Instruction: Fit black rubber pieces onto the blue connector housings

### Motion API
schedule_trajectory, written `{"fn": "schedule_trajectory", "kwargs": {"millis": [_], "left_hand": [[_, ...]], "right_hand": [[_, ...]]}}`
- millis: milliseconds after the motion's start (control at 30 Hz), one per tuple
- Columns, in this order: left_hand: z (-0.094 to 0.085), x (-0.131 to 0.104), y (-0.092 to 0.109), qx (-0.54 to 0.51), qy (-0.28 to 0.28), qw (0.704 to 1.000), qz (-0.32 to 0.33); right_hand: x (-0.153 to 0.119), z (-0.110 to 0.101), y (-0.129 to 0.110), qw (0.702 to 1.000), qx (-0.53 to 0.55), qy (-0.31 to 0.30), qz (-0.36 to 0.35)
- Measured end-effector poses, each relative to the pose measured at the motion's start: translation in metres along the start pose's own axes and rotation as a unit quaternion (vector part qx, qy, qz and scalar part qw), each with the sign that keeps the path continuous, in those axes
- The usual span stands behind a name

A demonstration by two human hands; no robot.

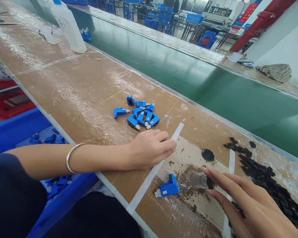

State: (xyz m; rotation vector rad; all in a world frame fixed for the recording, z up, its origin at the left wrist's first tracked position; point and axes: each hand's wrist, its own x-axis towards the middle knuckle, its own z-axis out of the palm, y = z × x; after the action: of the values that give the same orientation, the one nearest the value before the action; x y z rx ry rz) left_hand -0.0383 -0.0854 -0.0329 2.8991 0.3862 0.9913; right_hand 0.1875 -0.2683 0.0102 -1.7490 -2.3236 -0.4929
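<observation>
A person's 2 bare hands work at a brown, cardboard-covered table [76,82], seen from above; clock directions are from the centre of the view. At 4 o'clock, the right hand [210,181] is narrowed, thumb and forefinger on either side of a small black piece [210,183], which sits against 1 end of a small clear cup [197,179]. The cup is between 4 and 5 o'clock, on a pale card [185,148] with wet, dark spatters around it. At the cup's 1 o'clock is a round black lid [208,154]. The left hand [154,147], just below centre near 6 o'clock, rests loosely curled beside a strip of white tape [145,188]; whether it holds anything, I cannot tell. Its wrist wears a silver bangle [71,158]. Between 5 and 6 o'clock a single blue part [169,187] lies at the card's edge, its translucent tip pointing to 9 o'clock. A loose cluster of blue parts [141,112] lies at the centre, just beyond the left hand. Between 3 and 4 o'clock spreads a heap of black pieces [265,181]. A blue bin [12,130] from 7 to 9 o'clock contains more blue parts. A whitish bottle [69,29] stands between 10 and 11 o'clock. A green belt [169,71] runs along the table's far side, from 11 to 3 o'clock.
</observation>
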Motion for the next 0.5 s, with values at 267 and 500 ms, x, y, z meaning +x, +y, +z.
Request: {"fn": "schedule_trajectory", "kwargs": {"millis": [267,500], "left_hand": [[-0.002,0.030,0.023,-0.507,-0.059,0.811,-0.284],[0.008,0.052,0.053,-0.744,0.028,0.570,-0.348]], "right_hand": [[-0.002,-0.007,0.003,0.938,0.310,0.038,0.151],[0.013,0.003,-0.022,0.833,0.490,0.125,0.226]]}}
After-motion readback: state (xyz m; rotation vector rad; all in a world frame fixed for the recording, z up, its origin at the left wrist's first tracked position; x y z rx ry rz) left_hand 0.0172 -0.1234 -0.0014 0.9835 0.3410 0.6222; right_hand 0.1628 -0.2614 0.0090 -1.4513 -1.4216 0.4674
